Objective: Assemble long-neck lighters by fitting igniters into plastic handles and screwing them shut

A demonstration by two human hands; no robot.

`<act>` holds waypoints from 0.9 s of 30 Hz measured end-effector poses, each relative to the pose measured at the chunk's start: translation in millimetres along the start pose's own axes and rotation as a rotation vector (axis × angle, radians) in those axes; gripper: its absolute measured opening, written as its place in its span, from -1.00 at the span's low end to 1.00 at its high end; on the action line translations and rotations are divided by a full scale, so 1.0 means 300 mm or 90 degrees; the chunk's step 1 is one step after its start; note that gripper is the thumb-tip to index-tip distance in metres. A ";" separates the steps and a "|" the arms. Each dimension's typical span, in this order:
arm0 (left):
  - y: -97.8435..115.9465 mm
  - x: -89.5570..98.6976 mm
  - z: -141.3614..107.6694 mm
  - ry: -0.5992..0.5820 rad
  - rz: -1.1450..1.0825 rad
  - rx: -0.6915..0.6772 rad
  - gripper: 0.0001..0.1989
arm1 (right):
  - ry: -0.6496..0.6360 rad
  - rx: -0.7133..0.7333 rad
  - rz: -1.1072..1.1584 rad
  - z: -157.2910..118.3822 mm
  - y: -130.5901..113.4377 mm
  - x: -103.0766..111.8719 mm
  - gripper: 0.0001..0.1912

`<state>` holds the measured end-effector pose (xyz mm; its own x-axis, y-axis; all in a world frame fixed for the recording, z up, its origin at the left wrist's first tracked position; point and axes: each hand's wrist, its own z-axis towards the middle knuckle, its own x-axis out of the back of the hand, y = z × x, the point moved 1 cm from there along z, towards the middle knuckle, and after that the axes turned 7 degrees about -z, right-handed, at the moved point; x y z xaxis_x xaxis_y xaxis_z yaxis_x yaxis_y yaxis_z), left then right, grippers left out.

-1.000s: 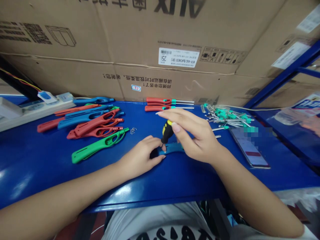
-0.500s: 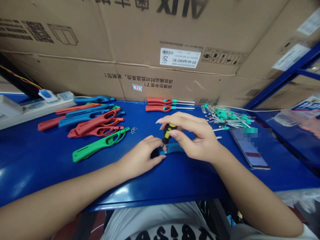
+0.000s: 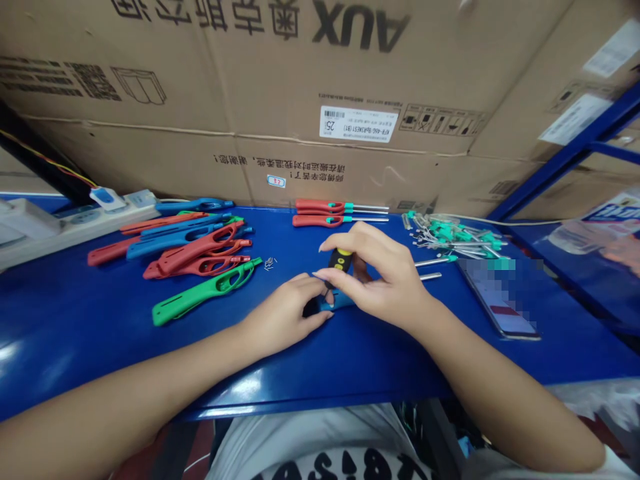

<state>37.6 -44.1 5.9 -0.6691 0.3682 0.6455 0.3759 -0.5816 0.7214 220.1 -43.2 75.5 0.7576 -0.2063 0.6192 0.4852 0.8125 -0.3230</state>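
A short black and yellow screwdriver (image 3: 341, 260) stands nearly upright, its grip pinched in my right hand (image 3: 387, 277). Its tip points down at the handle end of a blue lighter (image 3: 341, 299) that lies on the table. My left hand (image 3: 287, 310) is closed on that end of the blue lighter, fingertips beside the screwdriver's shaft. My right hand covers the middle of the lighter. A metal tube (image 3: 431, 275) shows past my right hand; I cannot tell whether it belongs to this lighter. Small screws (image 3: 270, 263) lie loose near a green lighter casing (image 3: 205, 291).
Red, blue and orange lighter casings (image 3: 195, 247) are piled on the left by a white power strip (image 3: 80, 223). Two red lighters (image 3: 320, 220) lie at the back against a large carton (image 3: 280, 80). Green-ended metal tubes (image 3: 450, 233) and a phone (image 3: 500, 300) are on the right.
My right hand has turned around the screwdriver, its thumb shifting left across the grip. My left hand stays on the blue lighter. The camera view has tilted slightly upward.
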 end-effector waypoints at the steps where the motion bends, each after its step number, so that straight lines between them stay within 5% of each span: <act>1: 0.002 0.002 0.001 -0.004 0.000 0.001 -0.90 | 0.005 -0.012 -0.017 0.000 0.001 -0.003 -0.78; 5: 0.016 0.032 0.004 -0.031 0.021 0.019 -0.85 | 0.069 -0.109 0.001 0.004 0.016 0.022 -0.81; 10: 0.035 0.092 -0.008 -0.076 0.120 0.066 -0.61 | 0.211 -0.210 -0.115 0.019 0.103 0.174 -0.81; 14: 0.046 0.077 -0.010 -0.097 0.191 0.046 -0.64 | 0.083 -0.175 -0.427 -0.006 0.225 0.276 -0.89; 19: 0.030 0.071 0.034 -0.131 0.227 0.016 -0.62 | 0.005 -0.289 -0.478 -0.080 0.345 0.283 -0.94; 27: -0.085 0.329 0.192 -0.026 0.203 0.053 -0.66 | -0.219 -0.437 -0.500 -0.151 0.400 0.253 -0.82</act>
<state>-1.1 48.7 65.6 -0.4835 0.2075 0.8504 0.6147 -0.6112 0.4987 355.5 13.9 51.5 0.0212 -0.2840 0.9586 0.9996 0.0238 -0.0151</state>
